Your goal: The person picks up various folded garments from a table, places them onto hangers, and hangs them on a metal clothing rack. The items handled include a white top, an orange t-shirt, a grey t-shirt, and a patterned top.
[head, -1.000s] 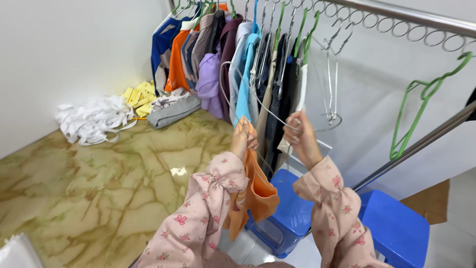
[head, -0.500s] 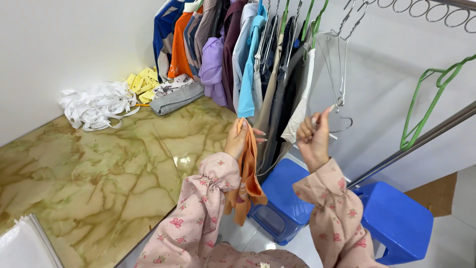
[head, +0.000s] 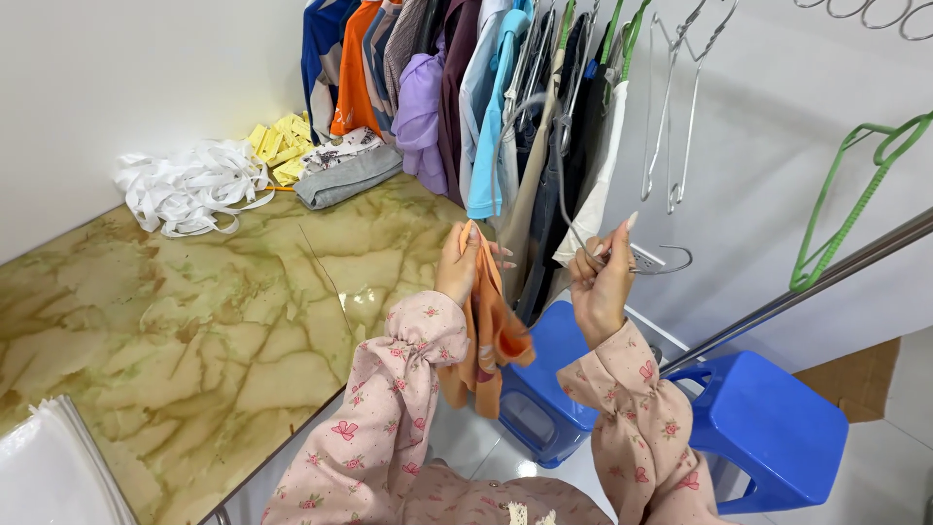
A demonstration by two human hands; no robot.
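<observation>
My left hand [head: 463, 262] grips the top of an orange garment [head: 494, 335] that hangs down past my wrist. My right hand [head: 601, 282] holds a thin metal wire hanger [head: 583, 209] by its lower bar, just right of the garment. Both hands are raised in front of a row of hanging clothes [head: 466, 97] on a rail. Both sleeves are pink with a flower print.
A marble-patterned tabletop [head: 194, 321] lies to the left, with a heap of white straps [head: 190, 185], yellow pieces [head: 277, 146] and folded grey cloth [head: 345, 175] at its far end. Two blue plastic stools [head: 768, 418] stand below. A green hanger [head: 846, 204] and empty wire hangers [head: 680, 107] hang at right.
The wire hanger has come off the rail and down with my right hand. My left hand with the orange garment has lowered slightly, and the view has tilted down.
</observation>
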